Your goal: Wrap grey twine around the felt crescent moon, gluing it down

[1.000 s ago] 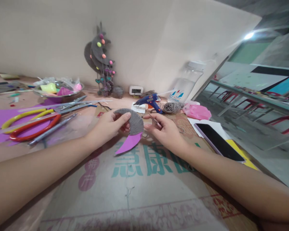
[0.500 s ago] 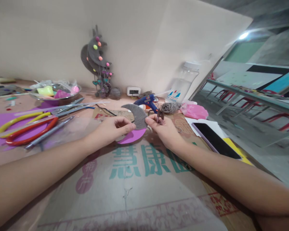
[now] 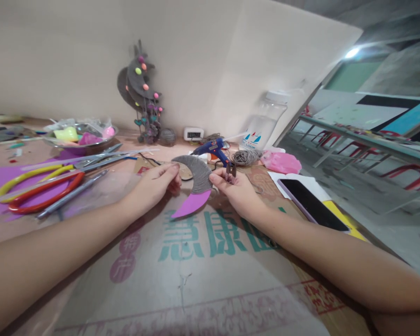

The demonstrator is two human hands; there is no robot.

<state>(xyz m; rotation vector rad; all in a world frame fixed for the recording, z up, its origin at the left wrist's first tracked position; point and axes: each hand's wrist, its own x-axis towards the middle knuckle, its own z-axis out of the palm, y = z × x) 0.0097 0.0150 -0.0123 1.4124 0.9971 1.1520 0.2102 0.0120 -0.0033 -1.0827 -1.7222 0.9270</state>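
Observation:
A crescent moon shape (image 3: pixel 198 176) is held upright over the cardboard. Grey yarn covers its upper part in close turns; the lower tip is bare purple. My right hand (image 3: pixel 238 186) pinches the crescent's right edge between thumb and forefinger. A small dark brown piece, perhaps a clip, stands up among that hand's fingers (image 3: pixel 231 171). Just left of the crescent's upper tip is my left hand (image 3: pixel 163 182), its fingers curled and thumb pressed in. Whatever the left fingers pinch, if anything, is hidden or too thin to see.
A blue glue gun (image 3: pixel 213 148), grey yarn (image 3: pixel 247 157) and a water bottle (image 3: pixel 262 123) stand behind my hands. Scissors (image 3: pixel 38 186) and a bowl of craft bits (image 3: pixel 80 135) lie left. A phone (image 3: pixel 313 204) is right. A decorated grey moon (image 3: pixel 140 84) hangs behind.
My left hand has let go of the crescent's lower middle and moved up and left. More of the purple tip shows, and the crescent has turned a little. My right hand keeps its hold.

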